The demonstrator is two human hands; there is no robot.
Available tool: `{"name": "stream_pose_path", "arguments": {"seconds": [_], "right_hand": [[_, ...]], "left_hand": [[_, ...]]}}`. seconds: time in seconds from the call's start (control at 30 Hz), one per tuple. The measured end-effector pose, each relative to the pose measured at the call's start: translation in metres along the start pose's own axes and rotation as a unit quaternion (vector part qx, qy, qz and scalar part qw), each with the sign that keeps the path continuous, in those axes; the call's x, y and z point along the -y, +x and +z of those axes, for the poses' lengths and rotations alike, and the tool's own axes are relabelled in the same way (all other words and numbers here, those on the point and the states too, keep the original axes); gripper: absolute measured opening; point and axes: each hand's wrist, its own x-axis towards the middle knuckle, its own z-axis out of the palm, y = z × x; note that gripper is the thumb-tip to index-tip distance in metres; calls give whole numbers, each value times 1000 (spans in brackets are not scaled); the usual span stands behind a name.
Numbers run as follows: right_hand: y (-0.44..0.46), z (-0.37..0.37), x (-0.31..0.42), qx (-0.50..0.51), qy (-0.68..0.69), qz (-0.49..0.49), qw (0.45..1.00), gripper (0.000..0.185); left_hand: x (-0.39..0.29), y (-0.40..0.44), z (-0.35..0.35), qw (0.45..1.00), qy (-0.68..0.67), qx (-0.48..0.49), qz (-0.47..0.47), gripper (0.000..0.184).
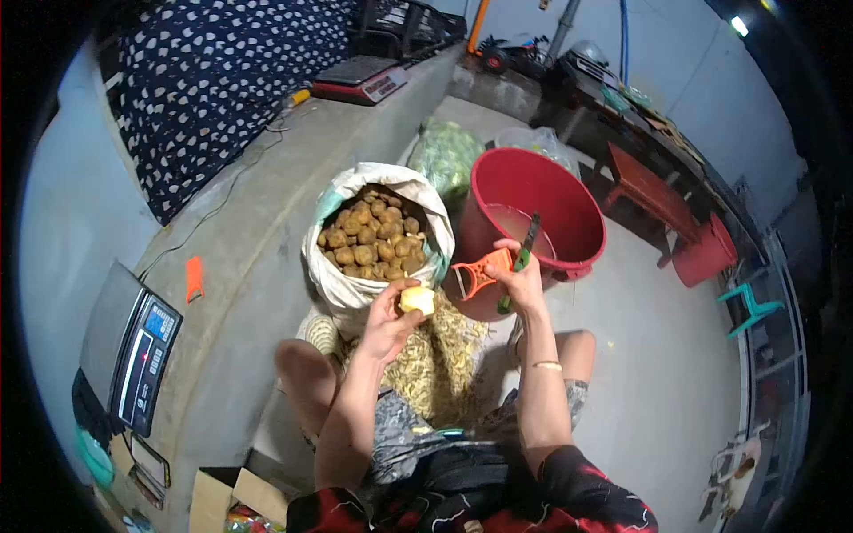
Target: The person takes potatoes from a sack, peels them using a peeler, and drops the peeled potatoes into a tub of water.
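My left hand (pixel 384 327) is closed around a pale, peeled potato (pixel 418 301), held above a heap of peelings (pixel 431 369) between my legs. In my right hand (pixel 526 286) is an orange peeler (pixel 480 275), its blade end pointing toward the potato but apart from it. The same hand also grips a knife (pixel 530 234) with a green handle and dark blade, which points up and away. Just beyond my left hand stands an open white sack (pixel 333 286) full of brown, unpeeled potatoes (pixel 373 235). A large red bucket (pixel 577 209) with cloudy liquid inside stands behind my right hand.
A bag of green vegetables (pixel 447 151) sits behind the sack. On the concrete ledge to the left are another orange peeler (pixel 195 279), a digital scale (pixel 147 355) and a red scale (pixel 360 82). To the right are a red bench (pixel 653 191) and a smaller red bucket (pixel 706 253).
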Motion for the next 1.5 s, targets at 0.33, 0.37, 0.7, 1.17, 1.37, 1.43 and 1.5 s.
{"name": "stream_pose_path", "arguments": {"seconds": [0.33, 0.37, 0.7, 1.17, 1.37, 1.43, 1.5], "right_hand": [[-1, 43, -10, 147, -22, -56, 987, 46], [-3, 43, -12, 130, -22, -35, 991, 46], [-46, 82, -12, 111, 21, -39, 993, 47], [-41, 69, -16, 109, 96, 13, 989, 44], [-46, 86, -3, 127, 62, -19, 990, 44], [-49, 88, 0, 134, 38, -28, 990, 44], [-47, 89, 1, 155, 74, -1, 985, 46]], "left_hand": [[0, -3, -6, 1000, 16, -19, 7, 49], [-1, -5, -5, 1000, 13, -23, 12, 48], [-14, 15, -19, 997, 16, -68, -15, 41], [-9, 12, -16, 988, 92, -117, -51, 46], [-19, 12, -23, 989, 100, -105, -24, 43], [-24, 16, -30, 992, 91, -84, -27, 41], [-26, 15, -34, 994, 62, -92, -26, 38]]}}
